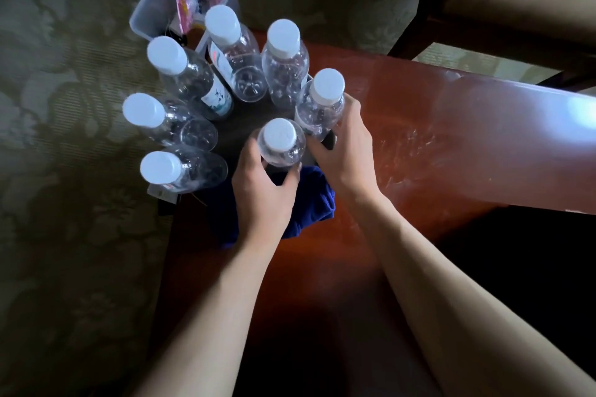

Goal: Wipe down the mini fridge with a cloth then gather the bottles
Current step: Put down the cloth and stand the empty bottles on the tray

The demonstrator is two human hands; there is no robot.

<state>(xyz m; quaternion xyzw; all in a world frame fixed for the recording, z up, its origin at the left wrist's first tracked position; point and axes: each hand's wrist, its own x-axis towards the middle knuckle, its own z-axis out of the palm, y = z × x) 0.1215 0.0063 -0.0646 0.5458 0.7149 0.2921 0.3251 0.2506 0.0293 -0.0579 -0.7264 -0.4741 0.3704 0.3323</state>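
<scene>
Several clear plastic bottles with white caps stand in a ring on a dark surface (238, 125) at the left end of a reddish wooden table (403, 125). My left hand (261, 193) grips the nearest bottle (281, 143) around its body. My right hand (345, 151) holds the bottle (322, 99) just right of it, fingers curled around its lower part. A dark blue cloth (314, 199) lies bunched on the table under and between my hands. Other bottles (283, 57) stand further back and to the left. No fridge door or front is visible.
A translucent plastic bin (151, 9) with colourful wrappers inside sits on the patterned carpet (64, 170) behind the bottles. A dark wooden chair (429, 9) stands at the upper right. The table's glossy top stretches to the right.
</scene>
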